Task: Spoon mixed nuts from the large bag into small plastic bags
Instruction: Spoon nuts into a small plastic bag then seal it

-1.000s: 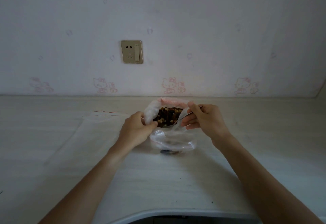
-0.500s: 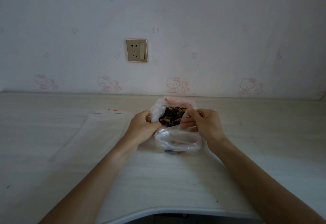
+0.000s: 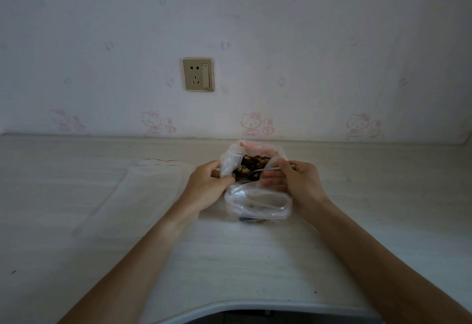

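While the left hand (image 3: pixel 207 183) pinches the near-left rim of the large bag (image 3: pixel 231 160) between thumb and curled fingers, holding its mouth open, the right hand (image 3: pixel 293 179) grips the handle of a metal spoon (image 3: pixel 258 171) with thumb and fingers curled round it. From the right hand the spoon runs leftward, and its bowl lies among the mixed nuts (image 3: pixel 251 165) in the open mouth of the large bag, between the two hands. Brown and pale pieces make up the nuts, which fill the bag to just below its rolled-down rim; the far edge of that rim shows a pink tint. Just below the hands, toward the person, a small plastic bag (image 3: pixel 258 203) lies crumpled on the pale wood-grain surface (image 3: pixel 229 260), touching the base of the large bag and the heel of the right hand. Dark specks show through its near edge, too small to identify. Left of the left hand, well apart from it, an empty clear bag with a red seal line (image 3: pixel 143 191) lies flat on the surface. Beyond the hands, a gold wall socket (image 3: pixel 198 74) is set in wallpaper printed with pink cartoon cats (image 3: pixel 256 123).
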A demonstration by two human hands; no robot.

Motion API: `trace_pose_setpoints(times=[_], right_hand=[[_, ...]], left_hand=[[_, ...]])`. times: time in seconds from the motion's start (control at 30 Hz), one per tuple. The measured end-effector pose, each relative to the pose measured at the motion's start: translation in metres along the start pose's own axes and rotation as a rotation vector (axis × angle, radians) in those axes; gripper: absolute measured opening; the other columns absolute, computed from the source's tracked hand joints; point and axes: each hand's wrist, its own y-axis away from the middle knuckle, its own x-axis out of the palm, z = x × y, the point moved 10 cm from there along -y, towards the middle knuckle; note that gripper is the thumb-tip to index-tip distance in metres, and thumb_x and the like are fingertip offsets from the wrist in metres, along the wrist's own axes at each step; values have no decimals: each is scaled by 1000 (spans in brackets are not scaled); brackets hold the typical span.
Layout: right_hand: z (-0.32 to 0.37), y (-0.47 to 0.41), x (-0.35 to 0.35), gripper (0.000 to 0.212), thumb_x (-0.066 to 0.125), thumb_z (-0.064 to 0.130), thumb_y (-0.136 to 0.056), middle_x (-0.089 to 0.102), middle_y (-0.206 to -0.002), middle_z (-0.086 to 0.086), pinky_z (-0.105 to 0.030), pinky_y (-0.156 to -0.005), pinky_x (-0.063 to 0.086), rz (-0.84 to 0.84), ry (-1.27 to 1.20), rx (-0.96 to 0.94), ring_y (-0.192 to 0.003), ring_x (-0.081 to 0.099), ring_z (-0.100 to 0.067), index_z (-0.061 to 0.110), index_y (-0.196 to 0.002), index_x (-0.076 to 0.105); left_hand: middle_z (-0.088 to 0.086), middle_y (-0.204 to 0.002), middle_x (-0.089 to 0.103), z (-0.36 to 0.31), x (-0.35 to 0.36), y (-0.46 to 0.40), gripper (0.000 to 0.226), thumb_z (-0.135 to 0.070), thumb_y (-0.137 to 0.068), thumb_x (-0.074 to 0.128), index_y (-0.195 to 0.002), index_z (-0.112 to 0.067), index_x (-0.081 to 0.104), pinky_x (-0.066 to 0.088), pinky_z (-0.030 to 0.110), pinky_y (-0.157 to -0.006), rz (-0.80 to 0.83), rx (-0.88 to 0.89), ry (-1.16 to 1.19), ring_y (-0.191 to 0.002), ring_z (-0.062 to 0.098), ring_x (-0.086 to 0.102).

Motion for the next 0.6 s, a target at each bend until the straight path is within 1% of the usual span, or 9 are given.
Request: trace_pose_setpoints(times=[0.1, 0.17, 0.27, 0.33, 0.4, 0.5, 0.53, 0.6], right_hand=[[0, 0, -1, 35, 53, 20, -107, 78, -82, -19, -31, -58, 62, 0, -32, 18, -72, 78, -31, -5, -92, 72], [1, 1, -1, 35, 52, 21, -108, 79, -83, -19, -30, -56, 61, 3, -52, 23, -71, 78, -30, -7, -96, 71], [8, 3, -5, 35, 50, 21, -109, 79, -82, -18, -29, -49, 57, -3, -67, 4, -69, 78, -30, -7, -100, 69], [14, 5, -8, 34, 49, 21, -110, 79, -82, -17, -31, -48, 58, -7, -64, -13, -69, 78, -29, -6, -101, 68], [20, 6, -11, 34, 49, 22, -110, 79, -82, -17, -32, -50, 60, -8, -55, -37, -70, 78, -28, -5, -100, 68], [31, 8, -17, 33, 49, 23, -109, 78, -82, -18, -32, -51, 60, -16, -51, -80, -71, 77, -29, -1, -96, 68], [34, 7, -19, 33, 49, 22, -109, 78, -82, -19, -32, -50, 59, -18, -56, -92, -70, 77, -29, -1, -96, 68], [40, 7, -22, 33, 49, 22, -109, 77, -82, -21, -32, -49, 58, -16, -68, -105, -70, 77, -32, -1, -95, 68]], left_hand=[[2, -91, 77, 1, -3, -1, 10, -19, -88, 74, -98, -22, 76, 57, 43, -88, -28, -7, 43, -90, 25, 73], [3, -91, 77, 3, -5, -2, 9, -24, -90, 75, -99, -24, 76, 57, 43, -87, -56, -3, 62, -91, 24, 74], [0, -90, 78, 5, -9, -4, 13, -31, -93, 73, -104, -26, 75, 54, 38, -76, -89, 13, 79, -85, 20, 75], [-3, -93, 77, 7, -12, -5, 19, -35, -93, 73, -110, -27, 74, 52, 33, -69, -106, 5, 94, -77, 14, 76], [-6, -97, 75, 10, -16, -5, 26, -42, -91, 74, -113, -30, 71, 51, 29, -67, -131, -6, 79, -75, 9, 75], [-9, -98, 70, 11, -29, -2, 38, -52, -85, 78, -111, -28, 64, 45, 23, -68, -220, -3, -24, -84, 10, 70], [-8, -95, 68, 9, -33, 0, 39, -52, -83, 79, -107, -26, 63, 43, 21, -67, -250, 10, -54, -84, 9, 68], [-7, -88, 67, 1, -40, 4, 36, -49, -82, 81, -97, -22, 63, 40, 18, -64, -289, 54, -97, -77, 5, 62]])
